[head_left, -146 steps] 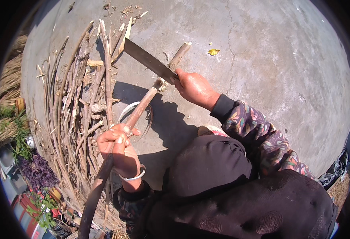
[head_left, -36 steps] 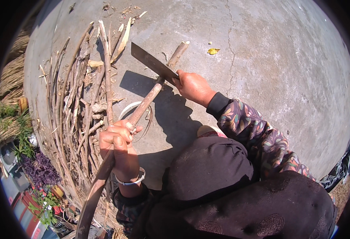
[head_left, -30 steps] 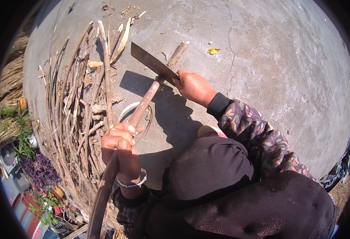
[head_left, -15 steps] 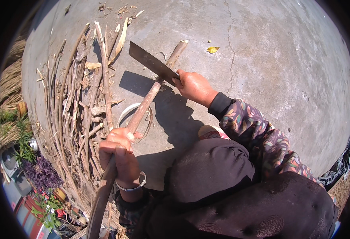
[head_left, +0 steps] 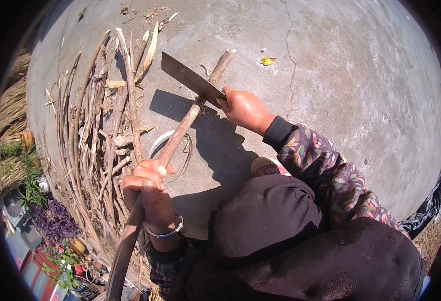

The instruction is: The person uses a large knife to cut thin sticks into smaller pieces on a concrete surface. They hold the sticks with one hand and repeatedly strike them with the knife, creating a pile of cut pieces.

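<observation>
My left hand (head_left: pixel 150 190) is wrapped around a long wooden branch (head_left: pixel 179 131) that slants from the lower left up to the concrete. In my right hand (head_left: pixel 245 109) is a cleaver (head_left: pixel 188 76) with a broad, dark rectangular blade. The blade lies across the branch toward its far end, touching it or just above it; I cannot tell whether it is cut in. My right fingers hide the cleaver's handle. Beneath the branch, near my left hand, shows a pale curved band (head_left: pixel 161 143) like a hoop or rim, partly covered.
A pile of sticks and split branches (head_left: pixel 97 115) lies to the left. A yellow leaf (head_left: pixel 267 61) and wood chips rest on the concrete floor (head_left: pixel 361 90). Potted plants (head_left: pixel 55 220) and straw bundles (head_left: pixel 12 108) line the left edge. My shoe (head_left: pixel 265 166) is near the branch.
My left hand and the branch have shifted very slightly left in view. The cleaver stays across the branch, and both grips are the same.
</observation>
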{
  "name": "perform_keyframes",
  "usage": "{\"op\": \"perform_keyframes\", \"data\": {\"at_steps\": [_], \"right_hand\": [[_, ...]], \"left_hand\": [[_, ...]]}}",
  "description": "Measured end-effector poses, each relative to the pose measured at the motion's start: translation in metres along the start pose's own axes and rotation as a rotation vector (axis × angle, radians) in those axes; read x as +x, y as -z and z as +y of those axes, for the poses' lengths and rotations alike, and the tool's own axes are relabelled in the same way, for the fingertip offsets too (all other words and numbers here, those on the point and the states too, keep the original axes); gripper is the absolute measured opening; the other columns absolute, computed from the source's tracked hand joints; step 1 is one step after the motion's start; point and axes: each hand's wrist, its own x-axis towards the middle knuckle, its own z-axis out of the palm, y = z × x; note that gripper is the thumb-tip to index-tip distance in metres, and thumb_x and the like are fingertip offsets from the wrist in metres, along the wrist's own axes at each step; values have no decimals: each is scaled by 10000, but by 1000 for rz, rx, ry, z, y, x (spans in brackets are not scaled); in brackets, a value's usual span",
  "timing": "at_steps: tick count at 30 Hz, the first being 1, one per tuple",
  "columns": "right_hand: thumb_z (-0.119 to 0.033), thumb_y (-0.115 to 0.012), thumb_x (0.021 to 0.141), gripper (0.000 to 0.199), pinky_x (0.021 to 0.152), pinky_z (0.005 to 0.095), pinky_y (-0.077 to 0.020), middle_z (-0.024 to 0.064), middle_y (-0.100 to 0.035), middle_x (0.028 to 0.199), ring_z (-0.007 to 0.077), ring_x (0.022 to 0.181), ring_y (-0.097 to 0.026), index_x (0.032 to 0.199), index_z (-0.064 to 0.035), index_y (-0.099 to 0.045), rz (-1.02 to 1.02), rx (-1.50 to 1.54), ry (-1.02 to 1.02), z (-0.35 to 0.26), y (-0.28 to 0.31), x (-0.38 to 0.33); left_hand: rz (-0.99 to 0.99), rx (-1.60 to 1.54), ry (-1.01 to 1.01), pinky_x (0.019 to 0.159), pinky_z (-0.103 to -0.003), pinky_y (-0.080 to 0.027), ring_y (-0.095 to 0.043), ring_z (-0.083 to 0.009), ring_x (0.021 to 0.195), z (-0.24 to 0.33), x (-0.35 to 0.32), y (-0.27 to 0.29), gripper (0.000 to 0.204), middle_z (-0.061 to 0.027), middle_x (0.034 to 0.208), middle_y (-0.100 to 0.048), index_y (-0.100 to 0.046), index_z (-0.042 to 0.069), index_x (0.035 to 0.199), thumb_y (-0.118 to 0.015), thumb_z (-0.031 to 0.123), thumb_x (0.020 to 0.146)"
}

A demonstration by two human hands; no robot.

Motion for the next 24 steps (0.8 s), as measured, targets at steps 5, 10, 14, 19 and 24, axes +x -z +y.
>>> {"op": "perform_keyframes", "data": {"at_steps": [5, 10, 14, 19, 24], "right_hand": [[-279, -564, 967, 259, 616, 532, -472, 230, -614, 700, 457, 694, -613, 929, -23, -545, 59, 13, 62, -5, -2, -4], [-198, -576, 941, 183, 614, 542, -468, 234, -614, 715, 460, 690, -607, 984, -30, -519, 144, 134, 160, -28, 27, -10], [-145, -580, 916, 190, 610, 564, -460, 237, -615, 721, 472, 695, -599, 1041, -40, -482, 344, 295, 298, -41, 40, -15], [-186, -552, 950, 159, 598, 546, -476, 227, -606, 673, 449, 661, -616, 941, -36, -500, -74, -101, 9, -40, 13, -13], [-189, -561, 957, 171, 579, 528, -464, 226, -595, 674, 452, 661, -607, 942, -32, -496, 140, 24, 162, -38, 21, -6]], "left_hand": [[43, -54, 26, 650, -420, -543, -501, -204, 758, -1, -1, 6, 231, -33, 669, -433, -425, 101, 789, -542, 199, 963], [66, -94, 29, 645, -420, -538, -499, -202, 754, -4, -4, 13, 228, -29, 675, -435, -431, 104, 792, -552, 203, 956], [128, -97, 65, 654, -421, -531, -499, -196, 769, -4, -5, 14, 236, -24, 679, -415, -431, 107, 788, -538, 225, 962], [180, -98, 99, 655, -427, -517, -501, -194, 792, -1, -5, 15, 252, -18, 688, -391, -428, 108, 784, -529, 250, 966], [238, -91, 120, 655, -427, -512, -501, -197, 793, -3, -9, 16, 267, -20, 693, -389, -424, 106, 781, -545, 266, 958]]}}
